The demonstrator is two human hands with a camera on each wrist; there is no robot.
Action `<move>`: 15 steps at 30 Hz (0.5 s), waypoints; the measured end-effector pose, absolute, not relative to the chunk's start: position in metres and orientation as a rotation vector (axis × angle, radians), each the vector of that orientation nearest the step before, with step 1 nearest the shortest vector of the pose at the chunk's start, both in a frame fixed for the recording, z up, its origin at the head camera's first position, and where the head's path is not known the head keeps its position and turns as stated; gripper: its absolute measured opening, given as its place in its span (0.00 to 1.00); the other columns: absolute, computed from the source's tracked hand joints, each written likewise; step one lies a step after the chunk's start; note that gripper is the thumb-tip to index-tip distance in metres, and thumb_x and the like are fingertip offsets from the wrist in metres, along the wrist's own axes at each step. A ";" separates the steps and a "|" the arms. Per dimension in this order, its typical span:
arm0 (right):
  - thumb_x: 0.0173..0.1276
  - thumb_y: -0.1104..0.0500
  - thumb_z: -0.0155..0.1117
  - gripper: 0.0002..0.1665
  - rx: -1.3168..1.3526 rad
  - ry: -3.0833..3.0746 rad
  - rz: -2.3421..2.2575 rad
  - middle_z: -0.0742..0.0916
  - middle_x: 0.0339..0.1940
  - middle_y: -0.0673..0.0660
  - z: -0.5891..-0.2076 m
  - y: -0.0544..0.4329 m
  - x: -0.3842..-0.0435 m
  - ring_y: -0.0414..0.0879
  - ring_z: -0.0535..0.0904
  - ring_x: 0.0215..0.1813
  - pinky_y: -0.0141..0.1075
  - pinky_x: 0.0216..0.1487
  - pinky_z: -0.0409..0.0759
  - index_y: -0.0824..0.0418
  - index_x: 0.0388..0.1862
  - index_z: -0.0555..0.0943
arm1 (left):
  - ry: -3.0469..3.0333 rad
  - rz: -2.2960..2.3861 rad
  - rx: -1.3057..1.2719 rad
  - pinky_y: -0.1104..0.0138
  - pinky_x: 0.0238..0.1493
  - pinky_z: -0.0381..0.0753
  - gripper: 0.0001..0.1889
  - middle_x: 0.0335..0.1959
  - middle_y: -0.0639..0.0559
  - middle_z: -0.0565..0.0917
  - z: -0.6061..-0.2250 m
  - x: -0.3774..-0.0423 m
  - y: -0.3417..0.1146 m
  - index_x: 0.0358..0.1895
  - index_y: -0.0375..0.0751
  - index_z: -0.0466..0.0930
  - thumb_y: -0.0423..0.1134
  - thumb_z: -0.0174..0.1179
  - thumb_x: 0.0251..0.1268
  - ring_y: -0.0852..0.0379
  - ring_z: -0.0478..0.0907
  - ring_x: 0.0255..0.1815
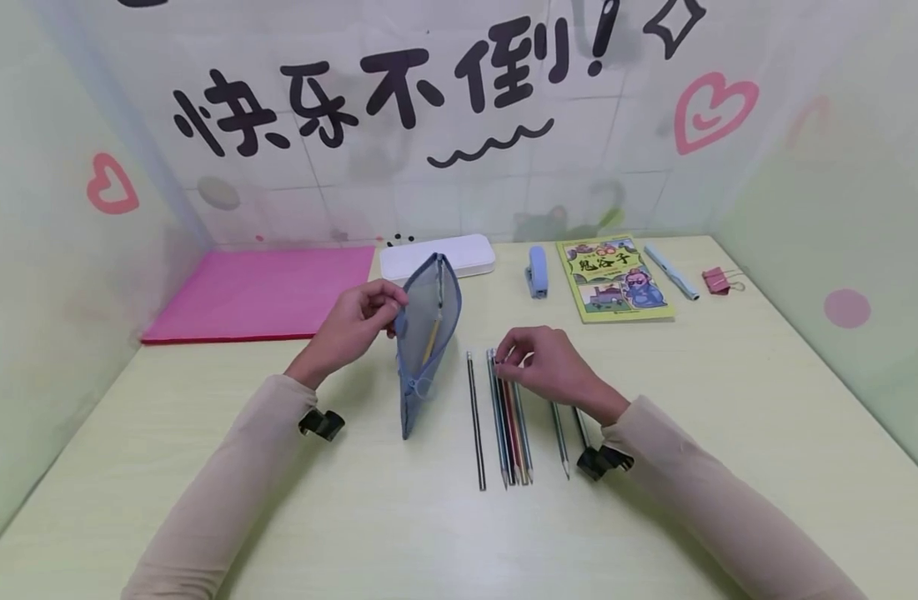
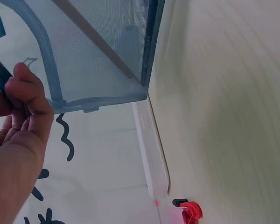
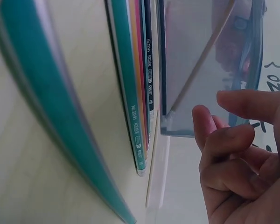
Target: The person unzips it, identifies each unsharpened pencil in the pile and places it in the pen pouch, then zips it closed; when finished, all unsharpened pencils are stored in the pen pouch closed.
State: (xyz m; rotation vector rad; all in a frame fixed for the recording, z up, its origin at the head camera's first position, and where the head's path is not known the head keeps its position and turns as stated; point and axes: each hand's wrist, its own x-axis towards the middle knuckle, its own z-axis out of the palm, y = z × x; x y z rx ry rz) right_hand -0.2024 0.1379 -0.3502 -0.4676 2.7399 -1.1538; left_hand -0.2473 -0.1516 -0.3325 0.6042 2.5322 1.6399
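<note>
My left hand [image 1: 353,323] pinches the upper left edge of a blue mesh pencil pouch [image 1: 417,310], holding it upright with its mouth parted. One pencil [image 3: 198,64] leans inside the pouch, seen through the mesh in the right wrist view. Over the top ends of a row of pencils [image 1: 513,442] hovers my right hand [image 1: 552,367], fingers loosely bent, thumb and forefinger apart with nothing between them. A dark striped pencil [image 1: 477,425] lies left of the row. To its right are a green pencil [image 1: 559,442] and another pencil [image 1: 581,427], partly hidden by the right wrist.
Behind the pouch lie a pink folder [image 1: 263,292] and a white case [image 1: 469,254]. Farther right are a blue stapler [image 1: 537,272], a yellow comic-style book [image 1: 616,279], a light blue pen [image 1: 672,272] and a pink binder clip [image 1: 717,281]. Printed walls [image 1: 398,192] enclose the table.
</note>
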 end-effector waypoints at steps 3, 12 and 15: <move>0.62 0.59 0.71 0.04 -0.493 2.740 -1.125 0.87 0.30 0.54 -0.351 0.140 -0.202 0.43 0.79 0.31 0.34 0.30 0.74 0.57 0.34 0.84 | 2.567 1.598 0.633 0.68 0.33 0.82 0.11 0.33 0.46 0.79 -0.331 -0.247 -0.151 0.49 0.32 0.78 0.32 0.47 0.75 0.47 0.79 0.30; 0.60 0.63 0.70 0.03 -0.591 2.701 -0.969 0.86 0.26 0.52 -0.355 0.145 -0.204 0.41 0.76 0.28 0.32 0.29 0.73 0.57 0.33 0.83 | 2.685 1.422 0.755 0.69 0.24 0.75 0.10 0.27 0.45 0.79 -0.324 -0.241 -0.146 0.45 0.37 0.81 0.30 0.48 0.72 0.44 0.78 0.27; 0.59 0.65 0.69 0.04 -0.613 2.665 -0.914 0.85 0.25 0.51 -0.356 0.145 -0.204 0.41 0.76 0.28 0.33 0.31 0.73 0.57 0.33 0.83 | 2.668 1.390 0.752 0.70 0.22 0.71 0.10 0.26 0.45 0.79 -0.323 -0.240 -0.146 0.45 0.38 0.81 0.30 0.48 0.73 0.39 0.78 0.29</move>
